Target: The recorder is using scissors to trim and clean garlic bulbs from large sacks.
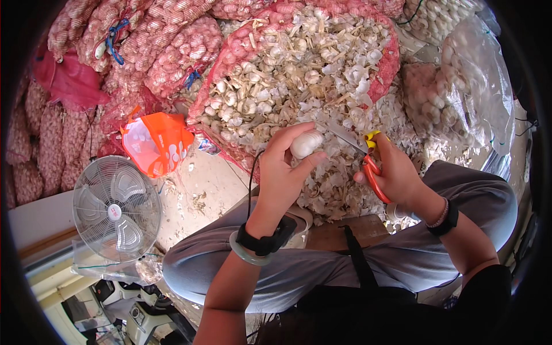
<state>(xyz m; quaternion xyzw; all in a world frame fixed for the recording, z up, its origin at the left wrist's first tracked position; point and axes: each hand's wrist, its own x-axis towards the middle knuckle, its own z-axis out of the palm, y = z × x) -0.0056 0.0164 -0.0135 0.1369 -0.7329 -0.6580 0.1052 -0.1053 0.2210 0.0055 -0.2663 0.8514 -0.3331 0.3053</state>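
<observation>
A whitish garlic bulb point(306, 144) sits between the thumb and fingers of my left hand point(286, 158), above the heap of garlic. To its right, my right hand point(395, 171) grips scissors point(375, 171) with orange-red and yellow handles. Their metal blades point up and left toward the bulb, with a small gap showing between them. Below and beyond both hands lies an open red mesh sack point(214, 80), spread with loose garlic bulbs point(249, 106), dry stalks and papery skins point(330, 198).
Full red mesh sacks of garlic point(184, 49) pile up at the far left. A metal fan point(115, 210) and an orange-and-white bag point(158, 144) stand to the left. Clear plastic bags of garlic point(443, 92) are at the right. My crossed legs point(460, 195) border the heap's near side.
</observation>
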